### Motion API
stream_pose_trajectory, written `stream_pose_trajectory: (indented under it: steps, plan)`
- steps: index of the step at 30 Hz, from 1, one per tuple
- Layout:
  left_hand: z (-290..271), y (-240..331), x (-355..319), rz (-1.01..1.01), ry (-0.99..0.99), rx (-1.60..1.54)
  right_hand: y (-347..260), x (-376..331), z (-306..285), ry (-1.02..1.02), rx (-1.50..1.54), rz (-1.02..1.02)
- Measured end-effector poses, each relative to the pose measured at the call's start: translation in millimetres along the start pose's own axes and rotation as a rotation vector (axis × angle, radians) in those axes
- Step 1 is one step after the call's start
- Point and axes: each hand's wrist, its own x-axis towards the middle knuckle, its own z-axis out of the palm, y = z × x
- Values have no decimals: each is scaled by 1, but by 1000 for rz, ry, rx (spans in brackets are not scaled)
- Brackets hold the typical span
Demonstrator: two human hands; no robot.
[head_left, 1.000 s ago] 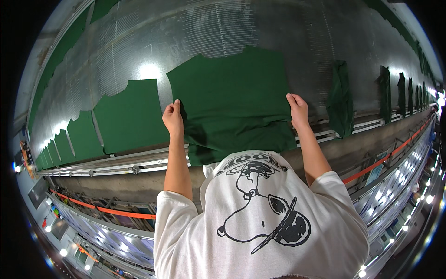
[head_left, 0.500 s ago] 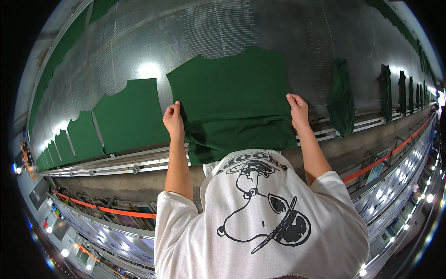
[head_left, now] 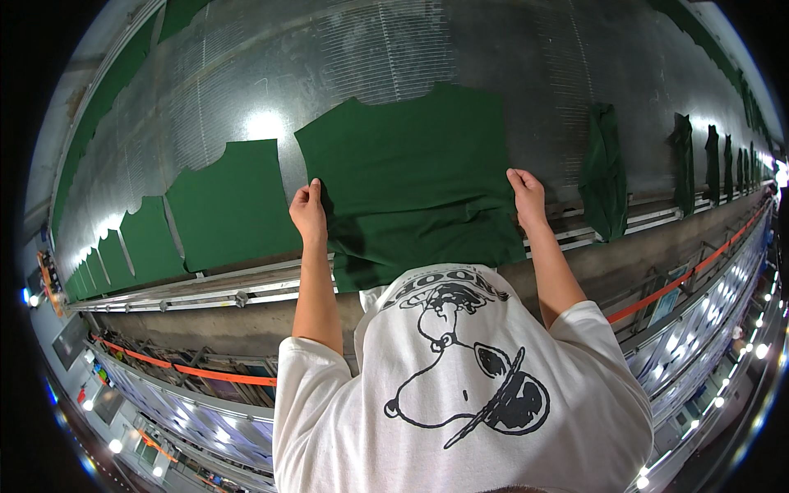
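A dark green cut fabric panel (head_left: 411, 148), with a curved neckline edge at its far side, lies in front of me on the grey table. My left hand (head_left: 309, 212) pinches its left edge between thumb and fingers. At the opposite edge, my right hand (head_left: 528, 195) grips the fabric in the same way. The far half lies flat, while the near half is creased in folds and hangs toward my shirt over the table's front rail.
To the left, another flat green panel (head_left: 234, 205) lies along the front edge, with several more beyond it. Crumpled green pieces (head_left: 604, 172) hang over the right front edge. A metal rail (head_left: 205, 289) borders the grey tabletop (head_left: 271, 62); behind me runs an orange strip (head_left: 222, 376).
Almost nothing differs. My right hand sits very slightly lower on the panel's edge; both hands keep their grip.
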Motion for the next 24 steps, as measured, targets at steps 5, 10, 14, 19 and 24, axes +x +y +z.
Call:
stream_pose_trajectory:
  steps: [5, 10, 14, 19, 24]
  plan:
    - [0, -1, 1, -4, 4, -3, 1, 0, -2, -12, -12, 5]
    - [1, 0, 0, 5, 16, 27, 1, 2, -5, -39, -50, 51]
    - [1, -2, 2, 1, 20, 34, 2, 3, -6, -43, -49, 52]
    - [1, -3, 2, -9, 27, 0, 7, 4, -6, -14, -59, 4]
    - [2, -4, 4, -33, 35, -15, 6, 3, -6, -26, -61, -13]
